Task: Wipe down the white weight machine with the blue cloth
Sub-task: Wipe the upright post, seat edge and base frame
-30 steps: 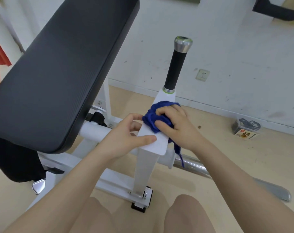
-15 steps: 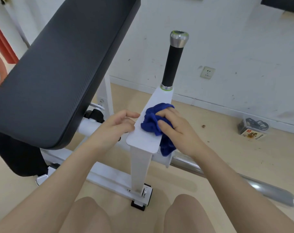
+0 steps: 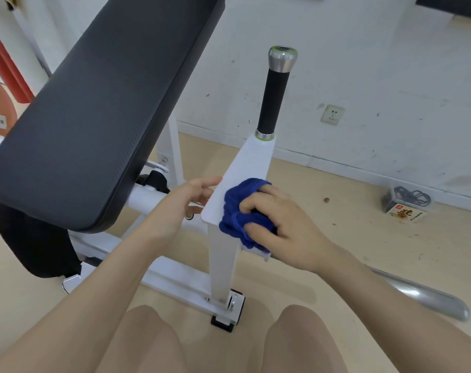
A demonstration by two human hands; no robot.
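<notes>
The white weight machine (image 3: 220, 254) stands in front of me, with a flat white arm plate (image 3: 245, 168) rising to a black handle (image 3: 273, 100) capped in silver. My right hand (image 3: 280, 227) grips the bunched blue cloth (image 3: 237, 211) and presses it on the plate's lower right edge. My left hand (image 3: 186, 200) rests against the plate's left edge, fingers loosely bent; its fingertips are partly hidden behind the plate.
A large black padded bench (image 3: 94, 103) slopes across the left. A silver bar (image 3: 422, 294) lies on the floor at right. A small box with black bands (image 3: 406, 205) sits by the white wall, under a socket (image 3: 332, 114). My knees show at the bottom.
My right hand has slid the cloth down the plate toward its lower right edge. My left hand has come off the plate's top and moved to its left side.
</notes>
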